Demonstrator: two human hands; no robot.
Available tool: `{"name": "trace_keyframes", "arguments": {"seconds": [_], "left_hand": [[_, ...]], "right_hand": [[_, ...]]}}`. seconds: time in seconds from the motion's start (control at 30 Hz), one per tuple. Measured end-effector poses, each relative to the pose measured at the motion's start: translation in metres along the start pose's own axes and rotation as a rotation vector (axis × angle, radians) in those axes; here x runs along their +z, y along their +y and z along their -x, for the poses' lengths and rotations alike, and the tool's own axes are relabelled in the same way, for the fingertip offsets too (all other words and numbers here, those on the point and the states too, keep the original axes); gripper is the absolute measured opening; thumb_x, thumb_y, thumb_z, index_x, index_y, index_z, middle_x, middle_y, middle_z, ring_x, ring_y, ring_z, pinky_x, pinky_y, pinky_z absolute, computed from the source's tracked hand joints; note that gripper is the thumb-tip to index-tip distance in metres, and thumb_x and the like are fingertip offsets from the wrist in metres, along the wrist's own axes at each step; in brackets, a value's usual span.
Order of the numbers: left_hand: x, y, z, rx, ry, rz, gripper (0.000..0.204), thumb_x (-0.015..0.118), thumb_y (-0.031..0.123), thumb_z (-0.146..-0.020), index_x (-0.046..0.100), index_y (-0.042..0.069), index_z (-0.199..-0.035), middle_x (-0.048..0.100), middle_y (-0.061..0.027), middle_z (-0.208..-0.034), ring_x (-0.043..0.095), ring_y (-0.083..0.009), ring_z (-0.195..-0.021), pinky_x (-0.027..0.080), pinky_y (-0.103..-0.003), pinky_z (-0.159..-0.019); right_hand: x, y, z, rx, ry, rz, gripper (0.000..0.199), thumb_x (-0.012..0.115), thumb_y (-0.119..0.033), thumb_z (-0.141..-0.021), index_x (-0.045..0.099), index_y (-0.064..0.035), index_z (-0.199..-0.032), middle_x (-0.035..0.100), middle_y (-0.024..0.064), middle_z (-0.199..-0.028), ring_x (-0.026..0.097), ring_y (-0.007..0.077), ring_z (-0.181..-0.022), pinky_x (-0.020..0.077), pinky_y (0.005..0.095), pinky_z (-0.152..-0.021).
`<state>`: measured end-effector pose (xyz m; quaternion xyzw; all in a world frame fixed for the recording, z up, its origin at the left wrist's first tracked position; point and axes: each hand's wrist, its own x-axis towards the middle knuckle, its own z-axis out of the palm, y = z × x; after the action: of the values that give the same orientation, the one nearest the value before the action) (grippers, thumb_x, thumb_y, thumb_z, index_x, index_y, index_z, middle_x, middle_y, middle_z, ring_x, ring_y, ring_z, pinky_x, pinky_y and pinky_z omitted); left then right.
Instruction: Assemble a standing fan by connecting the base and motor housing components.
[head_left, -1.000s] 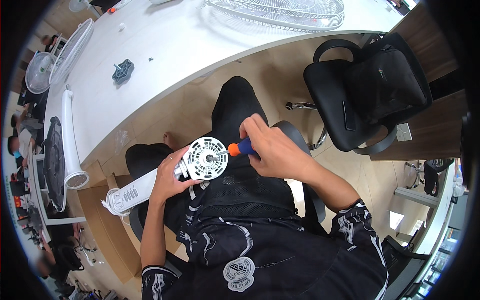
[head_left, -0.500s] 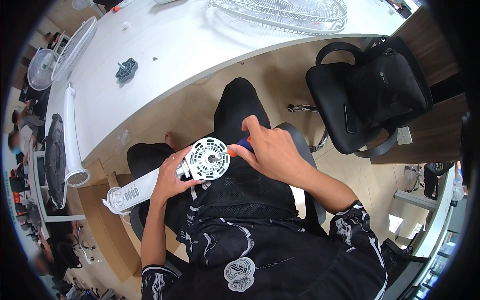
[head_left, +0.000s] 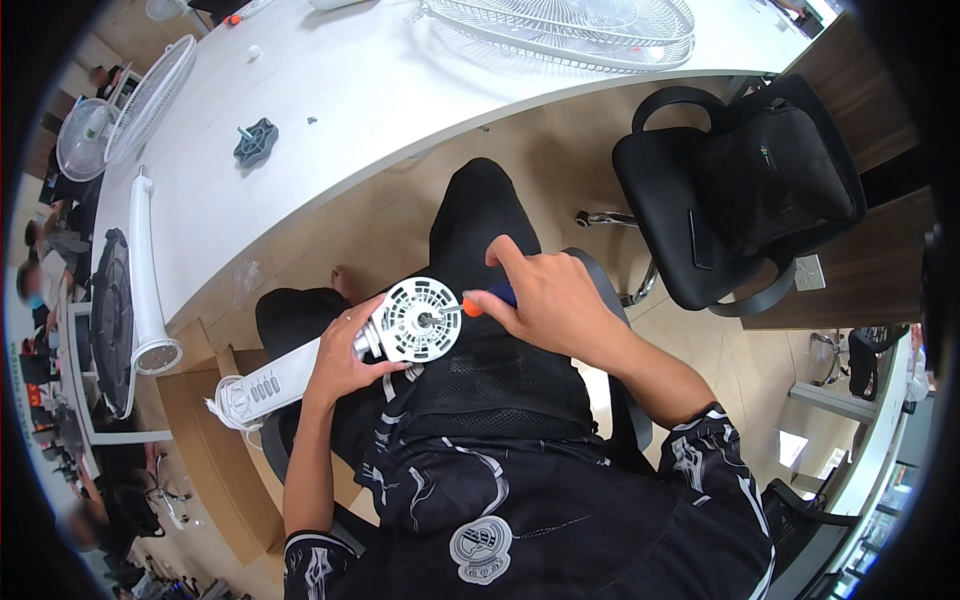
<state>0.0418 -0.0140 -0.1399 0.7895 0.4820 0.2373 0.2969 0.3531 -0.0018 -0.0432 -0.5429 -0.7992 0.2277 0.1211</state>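
My left hand (head_left: pixel 342 352) is closed round the neck behind a white fan motor head (head_left: pixel 408 338), held over my lap. Its round slotted face is turned up, with a metal shaft standing in the middle. A white body with a row of buttons (head_left: pixel 262 390) extends from beneath my left hand toward the lower left, a white cord coiled at its end. In my right hand (head_left: pixel 560 305) is a screwdriver (head_left: pixel 472 307) with an orange and dark blue handle. Its metal blade lies across the right part of the slotted face; whether the tip touches a screw cannot be made out.
On the white table (head_left: pixel 330 90) ahead lie a grey knob with a bolt (head_left: pixel 256 143), a tiny dark part (head_left: pixel 312 120) and wire fan grilles (head_left: pixel 560 35). A white pole (head_left: pixel 146 270) stands left, above a cardboard box (head_left: pixel 215 460). A black chair (head_left: pixel 650 170) holding a bag stands right.
My right hand and the screwdriver have shifted slightly right, and the handle sits a little farther from the motor's middle. My left hand and the motor head hold nearly the same place.
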Motion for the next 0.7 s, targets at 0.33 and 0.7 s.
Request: {"name": "trace_keyframes", "arguments": {"seconds": [0.33,0.7], "left_hand": [[0.0,-0.002,0.003,-0.007,-0.015,-0.023,0.096,0.094,0.028,-0.051,0.056,0.004,-0.136,0.066,-0.0159,-0.123,0.064,-0.0308,-0.109,0.047,-0.04,-0.099],[-0.005,0.001,-0.003,0.012,0.004,-0.008,0.095,0.096,0.029,-0.049,0.058,0.005,-0.134,0.067,-0.016,-0.121,0.064,-0.0334,-0.11,0.047,-0.041,-0.097]], "right_hand": [[0.003,0.002,0.005,0.01,0.069,0.01,0.033,0.066,-0.031,-0.092,0.053,-0.0002,-0.095,0.061,0.0131,-0.057,0.065,0.0367,-0.061,0.0512,0.0445,-0.057],[-0.011,0.024,0.007,0.078,0.0,-0.041,0.054,0.08,-0.047,-0.076,0.061,-0.0007,-0.094,0.063,0.0165,-0.065,0.066,0.0353,-0.067,0.0504,0.0447,-0.066]]}}
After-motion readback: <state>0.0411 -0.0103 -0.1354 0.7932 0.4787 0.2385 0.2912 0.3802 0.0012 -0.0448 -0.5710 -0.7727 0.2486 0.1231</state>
